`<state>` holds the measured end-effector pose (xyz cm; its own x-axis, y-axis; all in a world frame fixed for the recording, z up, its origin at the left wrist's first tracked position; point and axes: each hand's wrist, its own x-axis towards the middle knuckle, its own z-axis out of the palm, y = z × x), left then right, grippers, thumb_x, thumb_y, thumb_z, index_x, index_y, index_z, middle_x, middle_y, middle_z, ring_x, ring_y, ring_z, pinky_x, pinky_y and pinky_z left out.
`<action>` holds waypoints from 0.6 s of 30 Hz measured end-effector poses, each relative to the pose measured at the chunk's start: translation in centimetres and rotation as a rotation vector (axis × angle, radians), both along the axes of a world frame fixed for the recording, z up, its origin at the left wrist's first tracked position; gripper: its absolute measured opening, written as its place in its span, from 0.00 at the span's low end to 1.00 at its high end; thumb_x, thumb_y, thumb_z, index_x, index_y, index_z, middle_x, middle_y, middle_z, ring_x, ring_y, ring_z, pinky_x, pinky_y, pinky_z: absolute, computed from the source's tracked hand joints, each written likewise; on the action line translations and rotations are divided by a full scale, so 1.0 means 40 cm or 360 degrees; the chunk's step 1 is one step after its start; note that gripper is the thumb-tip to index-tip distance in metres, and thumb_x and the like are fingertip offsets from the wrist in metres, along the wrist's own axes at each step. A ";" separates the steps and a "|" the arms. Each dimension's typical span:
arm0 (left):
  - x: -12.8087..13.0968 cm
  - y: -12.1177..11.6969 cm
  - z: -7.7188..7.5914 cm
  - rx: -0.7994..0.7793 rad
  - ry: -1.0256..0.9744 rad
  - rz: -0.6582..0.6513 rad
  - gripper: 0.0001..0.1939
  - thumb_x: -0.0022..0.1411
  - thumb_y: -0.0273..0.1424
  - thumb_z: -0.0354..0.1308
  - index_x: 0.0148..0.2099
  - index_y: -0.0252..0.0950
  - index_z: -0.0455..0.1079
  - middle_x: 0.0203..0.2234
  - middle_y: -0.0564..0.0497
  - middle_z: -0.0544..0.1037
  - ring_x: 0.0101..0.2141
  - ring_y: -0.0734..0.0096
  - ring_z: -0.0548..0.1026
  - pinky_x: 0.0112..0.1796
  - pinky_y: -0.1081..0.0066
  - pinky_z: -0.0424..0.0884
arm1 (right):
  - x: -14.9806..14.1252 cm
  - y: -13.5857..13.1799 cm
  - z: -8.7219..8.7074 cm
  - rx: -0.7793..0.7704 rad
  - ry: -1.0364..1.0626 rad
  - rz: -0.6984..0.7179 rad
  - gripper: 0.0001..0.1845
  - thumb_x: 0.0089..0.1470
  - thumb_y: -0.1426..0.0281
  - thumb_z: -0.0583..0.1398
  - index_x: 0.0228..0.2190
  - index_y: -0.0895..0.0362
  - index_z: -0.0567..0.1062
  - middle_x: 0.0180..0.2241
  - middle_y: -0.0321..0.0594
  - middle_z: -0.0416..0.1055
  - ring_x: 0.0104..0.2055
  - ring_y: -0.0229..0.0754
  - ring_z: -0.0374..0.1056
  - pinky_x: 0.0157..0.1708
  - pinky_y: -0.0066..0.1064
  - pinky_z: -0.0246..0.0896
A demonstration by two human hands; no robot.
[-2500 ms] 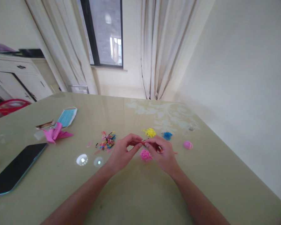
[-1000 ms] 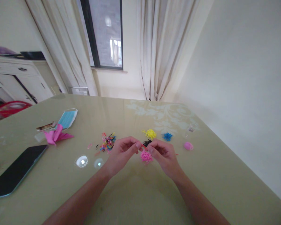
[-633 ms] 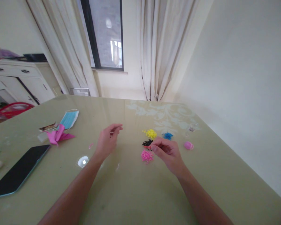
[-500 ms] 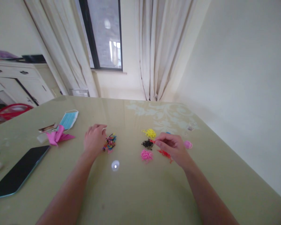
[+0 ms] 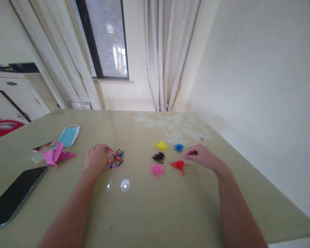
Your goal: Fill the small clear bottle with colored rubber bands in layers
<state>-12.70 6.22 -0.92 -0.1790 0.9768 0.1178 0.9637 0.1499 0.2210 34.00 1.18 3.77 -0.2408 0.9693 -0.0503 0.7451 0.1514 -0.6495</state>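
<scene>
My right hand [image 5: 203, 156] is closed in a pinch, with a thin red rubber band [image 5: 183, 157] at its fingertips. Just below and left of those fingertips lies a pile of red rubber bands [image 5: 179, 165]. My left hand [image 5: 96, 159] has its fingers curled at the left edge of a mixed-colour pile of rubber bands [image 5: 116, 158]; a reddish bit shows by the fingertips, but what they hold is too small to make out. Between the hands lie yellow [image 5: 160, 146], black [image 5: 158, 157] and pink rubber bands [image 5: 157, 169] in separate piles. Blue rubber bands [image 5: 178, 147] sit behind the red ones.
On the left of the glossy table [image 5: 150, 213] are a black-screened tablet or phone [image 5: 15, 194], a pink folded-paper shape [image 5: 57, 155] and a blue face mask [image 5: 69, 136]. A small clear piece [image 5: 202, 137] lies behind my right hand. The wall borders the table's right side.
My hands were together over the middle piles and have parted. The left went to the mixed pile; the right moved right with a red band, uncovering the red pile. The view shifted slightly.
</scene>
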 end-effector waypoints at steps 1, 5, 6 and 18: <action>0.000 0.000 0.000 -0.0006 0.0008 -0.0006 0.20 0.69 0.29 0.50 0.50 0.38 0.83 0.49 0.37 0.84 0.46 0.45 0.83 0.44 0.56 0.77 | 0.008 -0.002 -0.001 -0.0028 -0.0026 -0.0001 0.17 0.53 0.57 0.64 0.26 0.57 0.83 0.26 0.40 0.78 0.29 0.43 0.69 0.32 0.34 0.60; 0.004 -0.002 0.001 -0.0011 0.0045 -0.0047 0.22 0.71 0.30 0.46 0.50 0.37 0.82 0.50 0.36 0.83 0.46 0.46 0.82 0.45 0.57 0.77 | 0.028 -0.009 -0.001 -0.0151 -0.0100 0.0049 0.15 0.51 0.59 0.64 0.25 0.57 0.84 0.25 0.40 0.78 0.28 0.43 0.69 0.31 0.34 0.59; 0.005 -0.002 0.002 -0.0011 0.0046 -0.0059 0.22 0.71 0.30 0.46 0.50 0.37 0.82 0.50 0.36 0.82 0.46 0.47 0.82 0.45 0.57 0.77 | 0.029 -0.009 -0.003 -0.0163 -0.0102 0.0052 0.15 0.50 0.60 0.64 0.26 0.58 0.84 0.25 0.41 0.79 0.29 0.44 0.69 0.31 0.33 0.60; 0.023 -0.009 0.008 0.0035 0.0004 -0.0064 0.18 0.70 0.32 0.49 0.47 0.37 0.81 0.48 0.37 0.83 0.45 0.48 0.82 0.43 0.59 0.75 | -0.033 0.007 -0.025 0.0060 -0.0116 -0.0064 0.11 0.50 0.61 0.69 0.32 0.56 0.85 0.28 0.40 0.78 0.30 0.43 0.70 0.32 0.34 0.61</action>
